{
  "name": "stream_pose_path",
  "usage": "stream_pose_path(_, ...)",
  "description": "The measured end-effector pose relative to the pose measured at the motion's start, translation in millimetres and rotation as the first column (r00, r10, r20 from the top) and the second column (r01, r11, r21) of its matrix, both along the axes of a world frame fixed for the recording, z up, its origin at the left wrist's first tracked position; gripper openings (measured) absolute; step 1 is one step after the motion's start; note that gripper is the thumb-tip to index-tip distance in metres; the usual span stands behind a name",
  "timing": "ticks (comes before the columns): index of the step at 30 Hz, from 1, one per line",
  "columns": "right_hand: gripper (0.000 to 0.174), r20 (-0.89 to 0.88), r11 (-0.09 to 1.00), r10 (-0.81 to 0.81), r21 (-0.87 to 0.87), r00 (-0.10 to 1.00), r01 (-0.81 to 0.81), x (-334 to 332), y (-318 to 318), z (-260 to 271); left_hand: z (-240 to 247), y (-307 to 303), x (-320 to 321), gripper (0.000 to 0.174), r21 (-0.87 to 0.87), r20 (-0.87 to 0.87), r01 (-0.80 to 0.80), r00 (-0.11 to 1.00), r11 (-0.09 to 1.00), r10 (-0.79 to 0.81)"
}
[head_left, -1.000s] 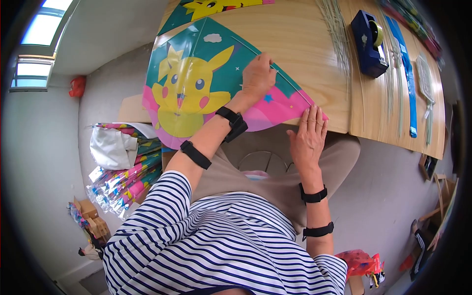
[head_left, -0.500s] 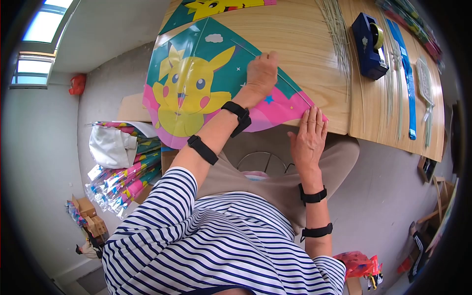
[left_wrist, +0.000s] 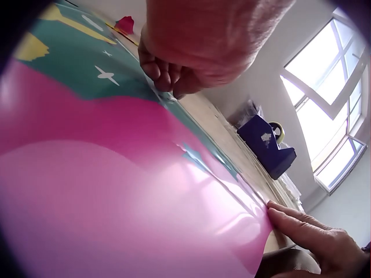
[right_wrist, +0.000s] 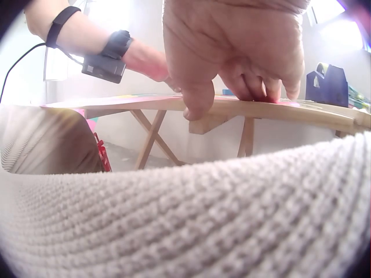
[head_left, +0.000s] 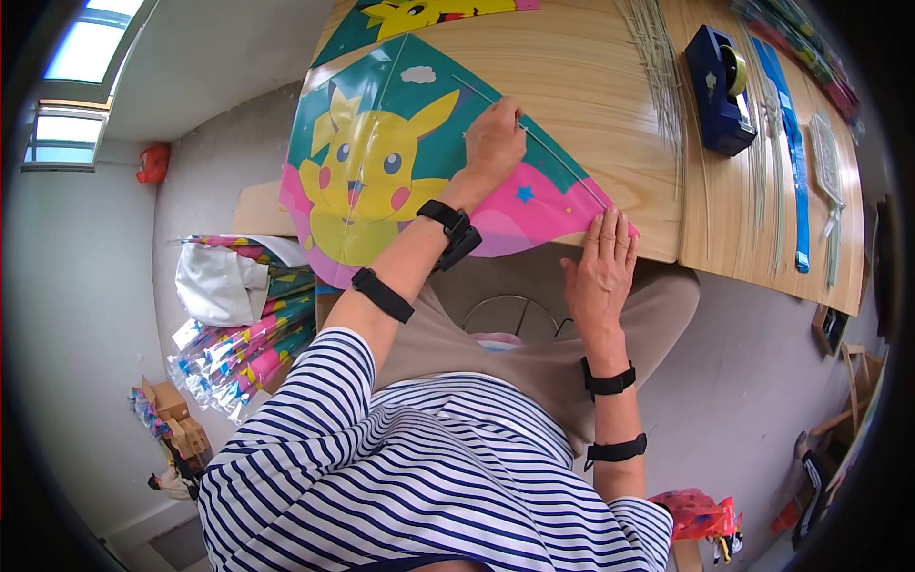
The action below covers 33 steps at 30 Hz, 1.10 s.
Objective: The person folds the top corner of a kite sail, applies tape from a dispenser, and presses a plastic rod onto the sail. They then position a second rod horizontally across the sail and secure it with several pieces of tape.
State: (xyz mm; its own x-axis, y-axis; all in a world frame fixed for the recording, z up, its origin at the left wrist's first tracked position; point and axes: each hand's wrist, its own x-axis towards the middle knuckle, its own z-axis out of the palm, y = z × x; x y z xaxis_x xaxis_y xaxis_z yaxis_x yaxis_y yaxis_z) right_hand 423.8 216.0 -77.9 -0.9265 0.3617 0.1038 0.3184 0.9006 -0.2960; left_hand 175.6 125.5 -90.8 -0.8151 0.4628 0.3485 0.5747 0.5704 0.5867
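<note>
A kite (head_left: pixel 381 114) of thin printed plastic, green and pink with a yellow cartoon figure, lies on the wooden table in the head view. Along its slanting right edge runs a thin pale stick (head_left: pixel 562 164). My left hand (head_left: pixel 494 145) is at the middle of that edge, fingers curled and fingertips pinching at the stick. Seen in the left wrist view, the fingertips (left_wrist: pixel 165 84) come together right on the edge strip. My right hand (head_left: pixel 600 262) lies flat, its straight fingers pressing the kite's pink corner near the table's front edge.
To the right stand a blue tape dispenser (head_left: pixel 720 91) and bundles of thin sticks (head_left: pixel 653 67). A blue strip (head_left: pixel 786 143) lies beyond them. Another printed sheet (head_left: pixel 357 33) is at the far left of the table. Wrapped kites (head_left: pixel 257 353) are piled at lower left.
My left hand shifted a little right along the kite's edge, then back to the left and up it. The right hand stays pressed on the corner.
</note>
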Motion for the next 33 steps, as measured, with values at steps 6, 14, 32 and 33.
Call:
stream_pose_path(6,0.088,-0.011,1.000,0.005,-0.005,1.000,-0.005,0.3,-0.2,1.0,-1.1,7.1,0.6,0.016,-0.003,0.015,-0.006,1.000,1.000,0.006)
stream_pose_path(14,0.088,-0.026,1.000,0.009,-0.025,1.000,-0.010,0.6,0.0,0.8,-2.1,9.3,3.3,0.013,0.020,0.030,0.022,0.999,1.000,-0.023)
stream_pose_path(32,0.087,-0.015,1.000,0.007,-0.015,1.000,-0.007,0.2,-0.3,1.7,-3.7,8.4,2.6,0.011,0.015,0.031,0.049,0.998,0.999,-0.050)
stream_pose_path(33,0.087,-0.013,1.000,0.007,-0.015,1.000,-0.007,0.2,-0.4,2.1,-3.9,8.5,2.2,0.012,0.018,0.033,0.050,0.998,0.999,-0.051)
